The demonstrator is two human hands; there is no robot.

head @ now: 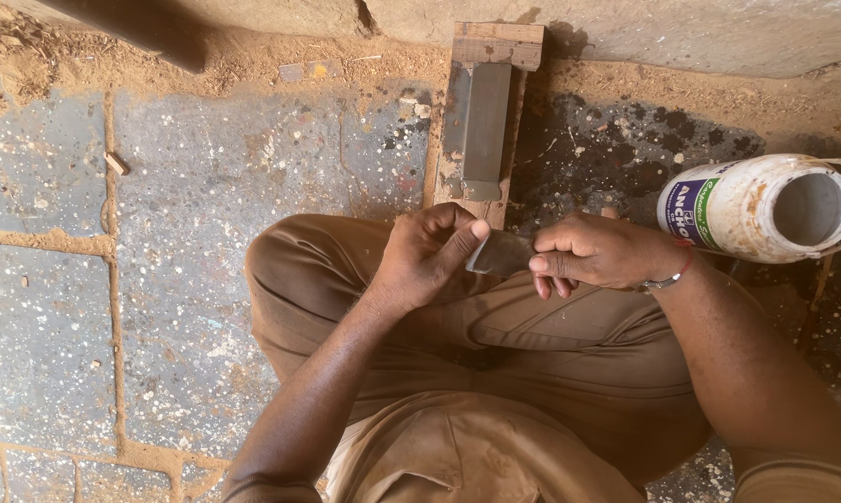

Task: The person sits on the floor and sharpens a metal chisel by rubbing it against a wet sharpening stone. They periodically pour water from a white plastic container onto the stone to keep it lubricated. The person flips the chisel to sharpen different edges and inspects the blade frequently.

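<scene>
Dusty stone floor (160, 279), sawdust-strewn

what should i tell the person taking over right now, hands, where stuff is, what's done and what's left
Left hand: fingers curled, thumb pressed on the flat metal blade.
Right hand: pinching the same blade from the other side, so both hands hold it above the knees.
Sharpening stone: set in a wooden block on the floor just ahead, nothing touching it.
White plastic jar: on its side to the right, mouth open, lid not in view.
Done: the stone surface looks dark, possibly wet or used; cannot tell more.
Left: blade is off the stone; the edge's condition is too small to judge.
</scene>
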